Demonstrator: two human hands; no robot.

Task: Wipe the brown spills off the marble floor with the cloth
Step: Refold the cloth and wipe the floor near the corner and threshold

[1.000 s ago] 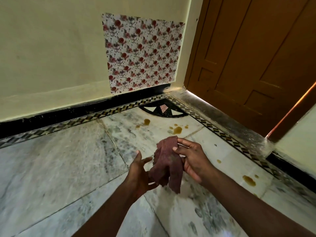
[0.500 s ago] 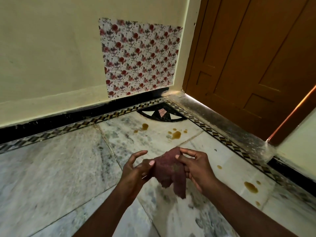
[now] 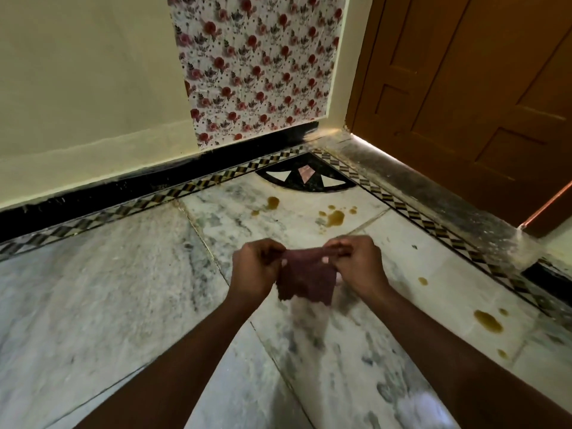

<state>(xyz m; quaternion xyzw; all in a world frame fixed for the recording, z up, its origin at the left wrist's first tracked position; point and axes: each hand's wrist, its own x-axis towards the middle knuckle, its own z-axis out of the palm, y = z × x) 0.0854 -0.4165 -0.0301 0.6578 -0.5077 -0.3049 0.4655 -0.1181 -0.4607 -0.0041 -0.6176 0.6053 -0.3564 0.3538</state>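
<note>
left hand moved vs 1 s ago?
Yes. The left hand has risen to grip the cloth top edge, now closer to the spill near the corner.

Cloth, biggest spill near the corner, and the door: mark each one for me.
cloth (image 3: 306,280), head view, middle of the hanging fabric
biggest spill (image 3: 335,218), head view, centre of the puddle
door (image 3: 483,88), head view, wooden panel

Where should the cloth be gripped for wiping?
Hedged: keep hold along its top edge, from above. The cloth hangs stretched between the left hand and right hand, its ragged lower edge free to drop onto the spills.
</note>
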